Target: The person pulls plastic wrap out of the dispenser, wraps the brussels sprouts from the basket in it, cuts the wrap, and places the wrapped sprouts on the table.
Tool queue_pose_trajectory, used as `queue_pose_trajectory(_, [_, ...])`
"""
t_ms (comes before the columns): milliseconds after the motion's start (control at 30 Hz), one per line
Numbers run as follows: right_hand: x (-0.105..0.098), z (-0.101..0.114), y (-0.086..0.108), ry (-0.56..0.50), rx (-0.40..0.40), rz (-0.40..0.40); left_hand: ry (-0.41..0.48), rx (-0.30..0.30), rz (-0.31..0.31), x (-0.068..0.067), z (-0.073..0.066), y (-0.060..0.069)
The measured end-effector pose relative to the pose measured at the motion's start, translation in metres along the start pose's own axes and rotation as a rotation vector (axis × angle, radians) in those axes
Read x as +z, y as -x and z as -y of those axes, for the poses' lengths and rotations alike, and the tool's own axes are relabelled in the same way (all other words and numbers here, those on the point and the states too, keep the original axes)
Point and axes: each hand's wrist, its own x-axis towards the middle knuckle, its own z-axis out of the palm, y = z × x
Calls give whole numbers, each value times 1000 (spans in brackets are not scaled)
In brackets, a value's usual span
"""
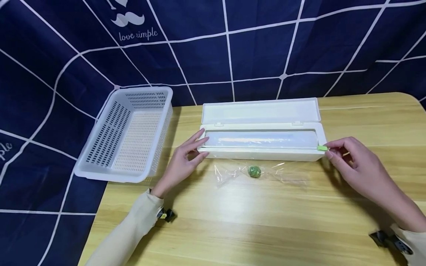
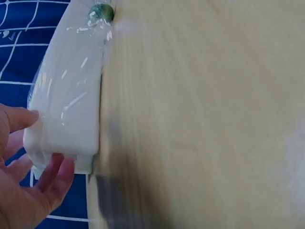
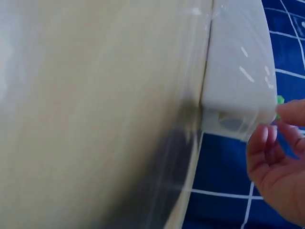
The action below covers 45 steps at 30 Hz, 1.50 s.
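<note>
A white cling film dispenser box (image 1: pixel 259 154) lies on the table with its lid (image 1: pixel 261 112) folded back, exposing a roll of clear film (image 1: pixel 263 139). My left hand (image 1: pixel 183 159) holds its left end, fingers at the top and thumb at the front. At the right end, my right hand (image 1: pixel 361 166) pinches a small green slide cutter (image 1: pixel 322 148) between thumb and index finger. Film hangs from the box's front over the table. A small round green thing (image 1: pixel 254 171) sits in the film in front of the box; its exact kind cannot be told.
A white perforated plastic basket (image 1: pixel 154 147) stands at the left table edge. The wooden table (image 1: pixel 253 225) stretches in front of the box. Behind it hangs a dark blue cloth (image 1: pixel 259 55) with white lines.
</note>
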Motion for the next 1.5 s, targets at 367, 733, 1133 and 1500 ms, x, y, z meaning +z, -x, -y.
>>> queue_pose_trajectory(367, [10, 30, 11, 34, 49, -124, -189, 210, -106, 1, -38, 12])
queue_pose_trajectory(733, [38, 66, 18, -45, -117, -35, -59, 153, 140, 50, -53, 25])
queue_pose_trajectory(1133, [83, 95, 9, -115, -43, 208, 131, -25, 236, 92, -56, 24])
queue_pose_trajectory(1500, [103, 103, 7, -186, 66, 311, 357, -139, 257, 113, -56, 22])
